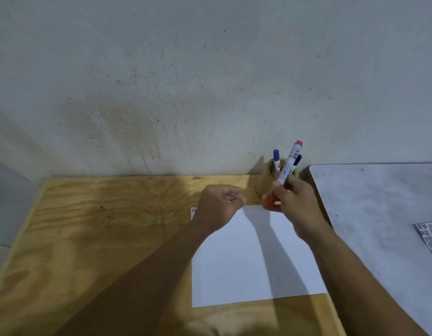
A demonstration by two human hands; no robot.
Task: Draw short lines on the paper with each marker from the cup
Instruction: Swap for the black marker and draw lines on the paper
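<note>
A white sheet of paper [236,267] lies on the plywood table [108,229], with short dark lines at its far left corner. My right hand [298,207] grips a red marker [289,166] above the paper's far edge, its red cap end pointing down near my fingers. A wooden cup [265,183] stands at the table's far right corner against the wall. It holds a blue marker [276,161] and a black marker [296,161]. My left hand [219,206] hovers curled beside the red marker's cap, with nothing visibly in it.
A stained grey wall rises directly behind the table. A grey-topped table [379,209] adjoins on the right, with a patterned card [430,236] at its right edge. The plywood stretches bare to the left of the paper.
</note>
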